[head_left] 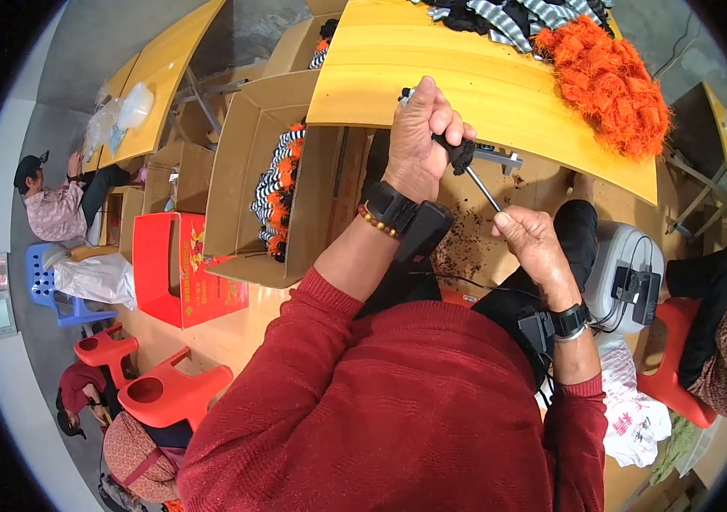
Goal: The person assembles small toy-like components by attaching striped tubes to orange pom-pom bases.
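My left hand (419, 141) is closed around a bunched piece of black fabric (461, 155), just off the near edge of the yellow table (432, 68). A little of the piece shows above the fist, too small to make out. Lower and to the right, my right hand (534, 245) pinches the near end of a thin metal rod (483, 189). The rod's far end meets the black fabric; whether it goes inside is hidden. On the table's far right lies a heap of shaggy orange pieces (607, 85), beside black-and-grey striped fabric pieces (504, 21).
A cardboard box (312, 183) left of my arm holds striped, orange and black pieces (278, 196). Beyond it stand a red box (158, 273) and red stools (177, 388). A metal bracket (500, 158) juts under the table edge. Dark scraps (466, 239) litter the floor. Other people sit nearby.
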`<state>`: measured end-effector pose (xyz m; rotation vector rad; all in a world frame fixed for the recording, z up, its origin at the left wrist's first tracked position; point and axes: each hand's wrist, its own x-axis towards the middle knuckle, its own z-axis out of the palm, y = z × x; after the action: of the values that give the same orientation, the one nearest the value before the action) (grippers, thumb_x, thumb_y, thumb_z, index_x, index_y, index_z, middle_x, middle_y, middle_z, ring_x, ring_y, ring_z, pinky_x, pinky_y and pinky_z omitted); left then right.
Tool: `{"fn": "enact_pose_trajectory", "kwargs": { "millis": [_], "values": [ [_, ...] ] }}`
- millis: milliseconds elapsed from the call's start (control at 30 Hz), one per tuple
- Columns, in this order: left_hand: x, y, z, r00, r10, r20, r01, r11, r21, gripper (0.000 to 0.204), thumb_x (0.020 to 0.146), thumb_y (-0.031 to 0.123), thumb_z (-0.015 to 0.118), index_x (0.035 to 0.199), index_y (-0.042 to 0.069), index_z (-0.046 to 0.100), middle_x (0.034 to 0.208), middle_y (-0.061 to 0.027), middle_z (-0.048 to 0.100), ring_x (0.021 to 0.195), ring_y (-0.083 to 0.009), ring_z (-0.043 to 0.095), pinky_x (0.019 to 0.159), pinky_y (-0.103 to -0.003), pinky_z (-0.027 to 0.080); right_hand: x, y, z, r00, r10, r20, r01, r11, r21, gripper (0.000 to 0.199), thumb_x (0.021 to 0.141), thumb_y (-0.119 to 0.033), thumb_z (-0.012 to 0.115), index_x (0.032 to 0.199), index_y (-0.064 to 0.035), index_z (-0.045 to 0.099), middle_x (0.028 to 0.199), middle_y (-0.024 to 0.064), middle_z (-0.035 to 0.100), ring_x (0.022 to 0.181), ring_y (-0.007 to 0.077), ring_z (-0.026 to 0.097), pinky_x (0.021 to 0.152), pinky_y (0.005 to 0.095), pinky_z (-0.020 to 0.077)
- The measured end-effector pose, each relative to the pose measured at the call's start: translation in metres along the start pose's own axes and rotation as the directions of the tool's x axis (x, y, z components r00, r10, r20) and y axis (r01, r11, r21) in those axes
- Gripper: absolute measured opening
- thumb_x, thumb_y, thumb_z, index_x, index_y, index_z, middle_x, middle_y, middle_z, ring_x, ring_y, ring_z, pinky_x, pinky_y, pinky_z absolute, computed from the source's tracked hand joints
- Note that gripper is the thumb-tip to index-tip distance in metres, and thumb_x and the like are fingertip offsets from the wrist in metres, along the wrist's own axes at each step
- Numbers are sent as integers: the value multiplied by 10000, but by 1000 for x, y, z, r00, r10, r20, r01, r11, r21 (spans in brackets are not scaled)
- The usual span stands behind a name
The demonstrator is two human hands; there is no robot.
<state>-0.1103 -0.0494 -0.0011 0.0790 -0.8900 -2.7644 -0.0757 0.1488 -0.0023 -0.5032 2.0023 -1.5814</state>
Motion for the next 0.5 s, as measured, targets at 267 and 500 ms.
{"fn": "enact_pose_trajectory", "kwargs": {
  "millis": [267,500],
  "values": [
    [-26,-25,10,987,-135,88,142,987,-76,403,860,441,444,602,132,424,481,-10,432,464,-210,515,561,-404,486,20,-13,14,988,120,96,-143,948,285,257,875,-213,494,686,-56,570,485,-67,374,432,29,293,402,197,217],
    [-16,-5,1,984,-167,-55,167,986,2,381,843,453,471,669,115,495,540,-31,491,536,-229,544,634,-442,480,21,-4,12,931,225,287,-344,803,486,267,876,-240,486,699,-58,568,485,-56,375,432,30,287,397,200,222]
  ]
}}
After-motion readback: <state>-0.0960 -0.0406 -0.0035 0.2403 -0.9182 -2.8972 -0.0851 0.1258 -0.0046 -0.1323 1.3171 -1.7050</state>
